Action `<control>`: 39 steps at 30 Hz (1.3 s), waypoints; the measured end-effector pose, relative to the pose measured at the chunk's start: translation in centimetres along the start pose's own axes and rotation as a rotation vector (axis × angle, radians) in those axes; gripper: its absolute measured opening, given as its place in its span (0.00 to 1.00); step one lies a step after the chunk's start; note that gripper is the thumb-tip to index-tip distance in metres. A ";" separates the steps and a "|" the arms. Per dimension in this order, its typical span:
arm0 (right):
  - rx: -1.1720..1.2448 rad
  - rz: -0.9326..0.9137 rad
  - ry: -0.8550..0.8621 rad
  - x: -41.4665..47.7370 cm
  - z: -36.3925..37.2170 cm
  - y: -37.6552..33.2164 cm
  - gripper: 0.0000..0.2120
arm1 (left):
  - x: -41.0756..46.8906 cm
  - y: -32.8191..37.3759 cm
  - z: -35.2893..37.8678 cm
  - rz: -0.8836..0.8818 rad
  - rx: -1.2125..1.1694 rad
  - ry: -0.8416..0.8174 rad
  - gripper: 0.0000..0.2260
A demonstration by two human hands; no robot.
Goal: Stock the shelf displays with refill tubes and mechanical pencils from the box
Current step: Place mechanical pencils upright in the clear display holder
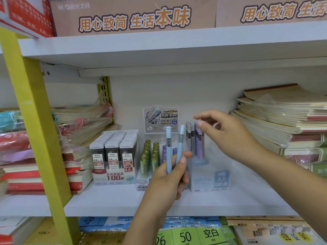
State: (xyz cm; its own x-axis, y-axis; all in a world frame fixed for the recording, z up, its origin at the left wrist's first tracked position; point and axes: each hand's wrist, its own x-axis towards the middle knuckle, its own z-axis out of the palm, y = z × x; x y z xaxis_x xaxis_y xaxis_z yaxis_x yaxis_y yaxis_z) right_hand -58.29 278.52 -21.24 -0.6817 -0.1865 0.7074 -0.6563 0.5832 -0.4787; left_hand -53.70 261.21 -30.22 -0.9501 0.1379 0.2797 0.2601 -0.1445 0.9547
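Observation:
My left hand (pixel 169 181) grips two light-blue mechanical pencils (pixel 169 149) upright in front of the shelf displays. My right hand (pixel 228 137) hovers over a clear display box (pixel 210 175) that holds several grey and purple pencils (pixel 196 138). Its thumb and forefinger are apart just above the pencil tops and hold nothing. To the left stand a display of green and purple refill tubes (pixel 150 156) and a case of 0.5 HB lead boxes (pixel 113 156).
Stacks of notebooks (pixel 283 121) fill the shelf's right side, and wrapped notebooks (pixel 77 124) the left. A yellow upright post (pixel 33 121) stands at the left. Cardboard boxes (pixel 134 15) sit on the shelf above. Paper packs lie on the shelf below.

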 end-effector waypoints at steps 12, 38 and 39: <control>0.292 0.065 0.345 1.5 -2.8 0.2 0.09 | 0.3 0.1 0.2 0.014 0.103 0.090 0.07; -0.223 0.049 -0.045 3.6 -0.8 5.7 0.11 | 0.5 -0.2 0.8 -0.009 0.056 0.111 0.09; -0.228 0.058 -0.064 3.6 -0.7 5.8 0.11 | 0.5 -0.2 0.8 -0.007 0.057 0.109 0.10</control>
State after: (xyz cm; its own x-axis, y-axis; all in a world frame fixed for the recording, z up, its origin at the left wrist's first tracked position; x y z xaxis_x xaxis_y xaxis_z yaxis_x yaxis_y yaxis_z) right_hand -64.31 281.80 -21.11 -0.7397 -0.1929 0.6447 -0.5308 0.7561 -0.3828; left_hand -54.09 262.08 -30.14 -0.9641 0.0304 0.2637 0.2603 -0.0875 0.9616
